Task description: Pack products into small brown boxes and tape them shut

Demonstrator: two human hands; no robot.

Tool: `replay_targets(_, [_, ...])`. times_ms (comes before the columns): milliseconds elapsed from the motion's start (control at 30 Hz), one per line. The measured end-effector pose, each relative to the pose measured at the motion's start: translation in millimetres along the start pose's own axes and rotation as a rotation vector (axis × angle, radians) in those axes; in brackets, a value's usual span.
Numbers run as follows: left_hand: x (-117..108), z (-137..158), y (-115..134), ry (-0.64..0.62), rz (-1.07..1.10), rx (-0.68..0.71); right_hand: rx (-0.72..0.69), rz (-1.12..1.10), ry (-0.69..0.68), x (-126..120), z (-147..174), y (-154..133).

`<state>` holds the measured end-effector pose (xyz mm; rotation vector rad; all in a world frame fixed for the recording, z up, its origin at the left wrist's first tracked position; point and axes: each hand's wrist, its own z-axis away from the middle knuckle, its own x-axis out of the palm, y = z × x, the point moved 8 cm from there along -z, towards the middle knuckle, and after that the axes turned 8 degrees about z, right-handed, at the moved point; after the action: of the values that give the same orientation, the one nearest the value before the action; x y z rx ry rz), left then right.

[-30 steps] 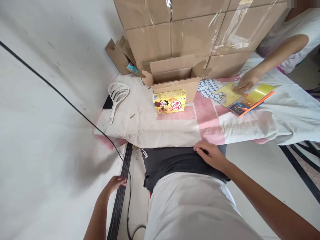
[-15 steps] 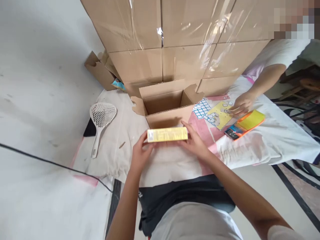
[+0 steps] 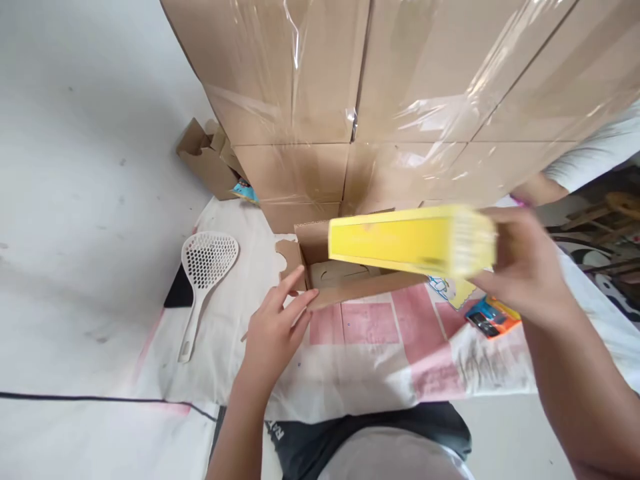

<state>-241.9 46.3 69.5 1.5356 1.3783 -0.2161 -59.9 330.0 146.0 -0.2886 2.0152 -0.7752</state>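
My right hand (image 3: pixel 525 260) grips the right end of a yellow box (image 3: pixel 393 240). The box is held raised and lengthwise above an open cardboard box (image 3: pixel 370 287), and its right end is smeared by motion. My left hand (image 3: pixel 277 317) lies at the left front corner of that cardboard box. Its fingers are spread and touch the edge by the side flap (image 3: pixel 287 257). Pale cardboard shows inside on the bottom. The yellow box hides much of the cardboard box's right part.
A wall of cartons under clear film (image 3: pixel 300 167) stands behind. A white perforated skimmer (image 3: pixel 210 267) lies on the left of the cloth. A small open carton (image 3: pixel 207 160) is at the back left. An orange and blue packet (image 3: pixel 493 317) and another person's arm (image 3: pixel 540 190) are at right.
My right hand has lifted the yellow box up and to the right. My left hand has let go of it and moved to the cardboard box's corner. The view has shifted.
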Motion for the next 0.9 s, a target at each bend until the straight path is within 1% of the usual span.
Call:
replay_targets(67, [8, -1, -3, -0.031, 0.014, 0.016, -0.054, 0.128, -0.156, 28, -33, -7])
replay_targets(133, [12, 3, -6, -0.015, 0.046, 0.023, -0.105, 0.321, -0.380, 66, -51, -9])
replay_targets(200, [14, 7, -7, 0.008, 0.076, 0.036, -0.127, 0.514, -0.531, 95, -59, -7])
replay_targets(300, [16, 11, -9, 0.031, 0.112, 0.046, -0.111, 0.739, -0.681, 121, -60, -3])
replay_targets(367, [17, 12, -11, 0.038, 0.125, 0.047, -0.147, 0.845, -0.719, 129, -59, -4])
replay_targets(400, [18, 13, -12, 0.038, 0.126, 0.048, -0.192, 0.897, -0.709, 130, -60, -6])
replay_targets(500, [22, 14, -14, 0.041, 0.112, 0.042, -0.329, 1.073, -0.600, 128, -63, -12])
replay_targets(567, [24, 14, -15, 0.051, 0.107, 0.028, -0.352, 1.172, -0.571, 127, -64, -11])
replay_targets(600, [26, 13, -16, 0.058, 0.108, 0.022, -0.347, 1.201, -0.590, 129, -63, -8])
replay_targets(700, [29, 11, -15, 0.088, 0.126, 0.034, -0.331, 1.225, -0.710, 139, -61, -2])
replay_targets(900, [33, 8, -19, 0.139, 0.190, 0.039, -0.339, 1.178, -0.861, 154, -69, 3])
